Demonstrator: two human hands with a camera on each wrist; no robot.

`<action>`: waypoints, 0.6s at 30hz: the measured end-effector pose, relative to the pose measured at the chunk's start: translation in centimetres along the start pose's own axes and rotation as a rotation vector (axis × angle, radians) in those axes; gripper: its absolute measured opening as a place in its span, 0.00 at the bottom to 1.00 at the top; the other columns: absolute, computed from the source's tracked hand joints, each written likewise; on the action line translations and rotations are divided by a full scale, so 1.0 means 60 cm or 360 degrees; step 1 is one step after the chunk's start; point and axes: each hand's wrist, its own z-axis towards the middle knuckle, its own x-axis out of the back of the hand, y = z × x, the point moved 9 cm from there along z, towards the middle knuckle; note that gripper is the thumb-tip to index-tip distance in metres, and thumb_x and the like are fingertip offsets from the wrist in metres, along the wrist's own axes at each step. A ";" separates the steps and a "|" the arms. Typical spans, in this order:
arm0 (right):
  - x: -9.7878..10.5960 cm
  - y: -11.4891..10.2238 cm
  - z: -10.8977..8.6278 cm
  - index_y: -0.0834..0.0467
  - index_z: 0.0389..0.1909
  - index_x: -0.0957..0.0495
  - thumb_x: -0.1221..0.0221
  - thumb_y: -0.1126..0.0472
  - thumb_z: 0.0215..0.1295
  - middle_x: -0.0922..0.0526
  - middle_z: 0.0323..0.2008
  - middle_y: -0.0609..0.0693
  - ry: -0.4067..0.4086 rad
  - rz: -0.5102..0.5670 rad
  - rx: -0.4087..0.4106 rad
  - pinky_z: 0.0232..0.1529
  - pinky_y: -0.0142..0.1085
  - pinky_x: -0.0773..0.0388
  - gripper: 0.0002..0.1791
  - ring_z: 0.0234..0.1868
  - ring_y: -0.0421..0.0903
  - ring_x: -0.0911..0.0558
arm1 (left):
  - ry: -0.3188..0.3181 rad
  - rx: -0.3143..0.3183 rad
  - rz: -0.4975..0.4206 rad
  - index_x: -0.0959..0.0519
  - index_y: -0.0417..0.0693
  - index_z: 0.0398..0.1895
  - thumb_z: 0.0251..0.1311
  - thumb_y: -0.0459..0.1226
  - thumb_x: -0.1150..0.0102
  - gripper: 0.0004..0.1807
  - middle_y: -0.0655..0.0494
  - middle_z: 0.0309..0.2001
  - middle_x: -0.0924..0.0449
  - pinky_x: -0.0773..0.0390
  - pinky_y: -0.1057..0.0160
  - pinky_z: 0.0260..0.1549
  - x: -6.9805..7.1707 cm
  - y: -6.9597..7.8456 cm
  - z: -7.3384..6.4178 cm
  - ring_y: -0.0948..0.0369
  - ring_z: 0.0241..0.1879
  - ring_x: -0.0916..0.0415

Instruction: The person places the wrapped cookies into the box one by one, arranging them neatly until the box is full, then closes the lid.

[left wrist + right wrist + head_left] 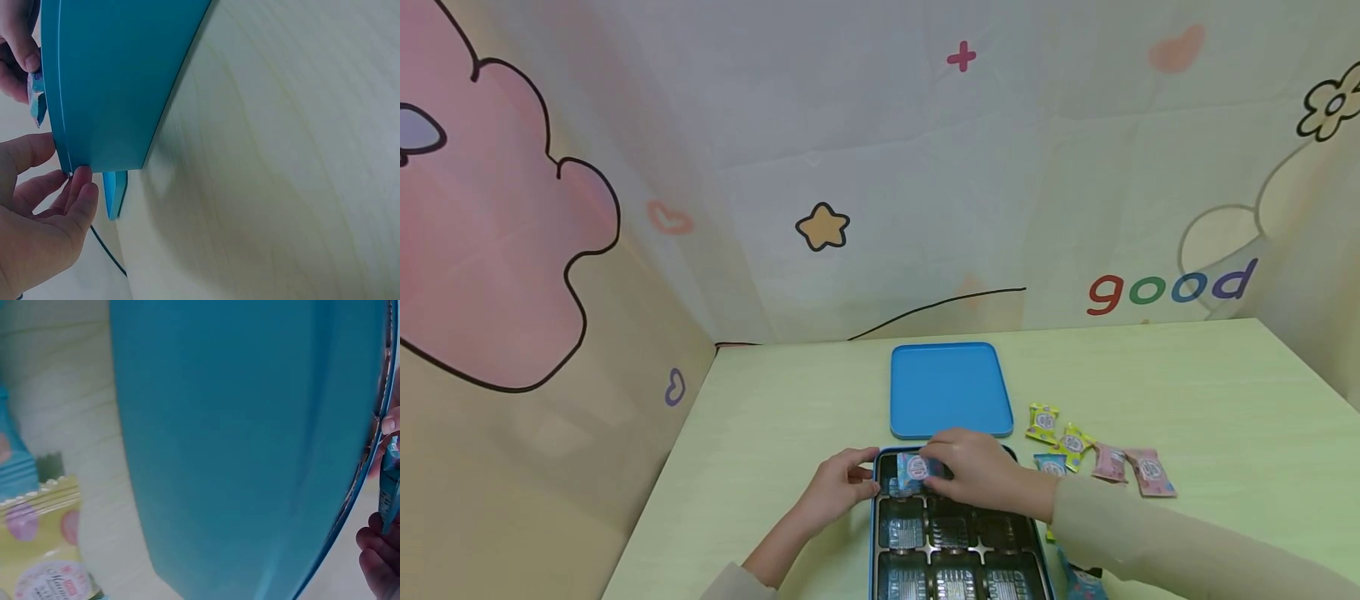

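A blue box (872,546) stands at the table's front with a black divided insert (928,551) inside. My left hand (835,485) holds its far left corner; in the left wrist view the thumb is at the rim and the bent fingers (81,181) lie against the end wall. Over the far left compartment, my right hand (977,472) pinches a small blue candy packet (914,469) by its right side. The packet (389,481) shows edge-on above the rim in the right wrist view. The right hand covers part of the far row.
Behind the box lies a blue lid (951,390). To the right are yellow packets (1042,422), pink packets (1150,472) and a blue packet (1051,463). Another blue packet (1082,581) lies by the box's near right side, under the right sleeve (1150,529).
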 end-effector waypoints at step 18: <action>-0.029 -0.010 0.021 0.55 0.33 0.19 0.40 0.51 0.51 0.20 0.30 0.45 -0.0086 -0.0021 -0.0019 0.26 0.31 0.25 0.13 0.32 0.40 0.23 | -0.0014 -0.0017 -0.0038 0.33 0.36 0.57 0.53 0.31 0.44 0.26 0.40 0.53 0.31 0.24 0.58 0.40 0.001 -0.002 0.000 0.49 0.46 0.27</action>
